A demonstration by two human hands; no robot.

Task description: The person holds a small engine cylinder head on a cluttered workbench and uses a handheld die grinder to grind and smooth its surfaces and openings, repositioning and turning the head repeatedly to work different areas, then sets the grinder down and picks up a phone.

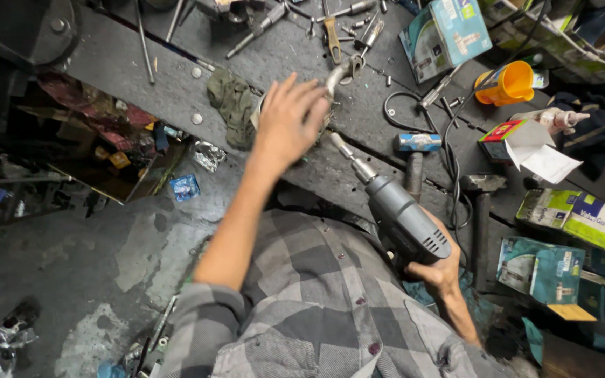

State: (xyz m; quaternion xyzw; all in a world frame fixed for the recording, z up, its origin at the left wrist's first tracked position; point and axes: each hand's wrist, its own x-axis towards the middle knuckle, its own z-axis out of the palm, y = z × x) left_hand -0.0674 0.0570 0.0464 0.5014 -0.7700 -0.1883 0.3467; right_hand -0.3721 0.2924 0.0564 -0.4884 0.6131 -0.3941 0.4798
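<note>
My right hand (437,269) grips the handle of a grey electric drill (399,213), its bit pointing up-left toward a metal part on the dark workbench (117,59). Spread flat, my left hand (290,119) lies over that part, a curved metal pipe fitting (341,71) that pokes out beyond my fingers. Most of the part is hidden under the palm. A crumpled green rag (231,103) lies just left of my left hand.
Hammers (416,150) lie right of the drill beside a black cable (453,133). An orange cup (507,84), several cardboard boxes (446,35) and loose hand tools (332,35) crowd the bench. Below the bench edge is a littered concrete floor (71,280).
</note>
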